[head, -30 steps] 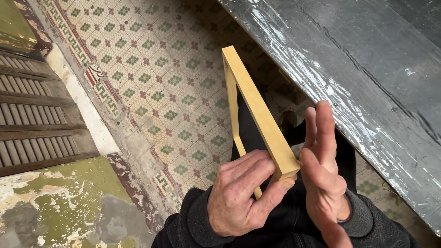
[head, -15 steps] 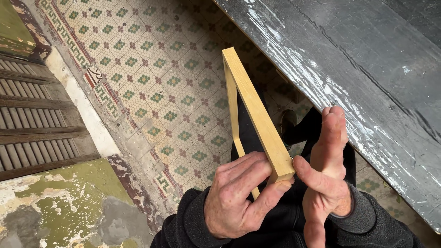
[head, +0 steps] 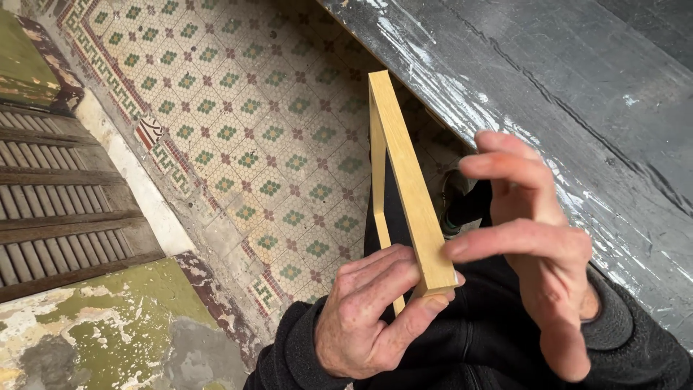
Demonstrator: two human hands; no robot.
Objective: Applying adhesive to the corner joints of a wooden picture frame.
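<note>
A pale wooden frame [head: 404, 173] of thin square strips stands up from my lap, one long strip slanting toward me. My left hand [head: 368, 318] grips its near corner, thumb under the end and fingers wrapped across the strip. My right hand [head: 538, 245] hovers just to the right of that corner, fingers apart and slightly blurred, with the index finger reaching toward the strip's end. It holds nothing. Both wrists wear dark sleeves.
A patterned mosaic tile floor [head: 238, 130] lies below. A dark scuffed worktop [head: 577, 108] runs along the right. A slatted wooden shutter [head: 58, 217] and a peeling green wall [head: 108, 332] are at the left. My dark shoe [head: 455, 206] shows behind the frame.
My right hand has lifted from beside the frame's corner and turned, its fingers now spread and curled toward the strip. My left hand keeps the same grip on the corner.
</note>
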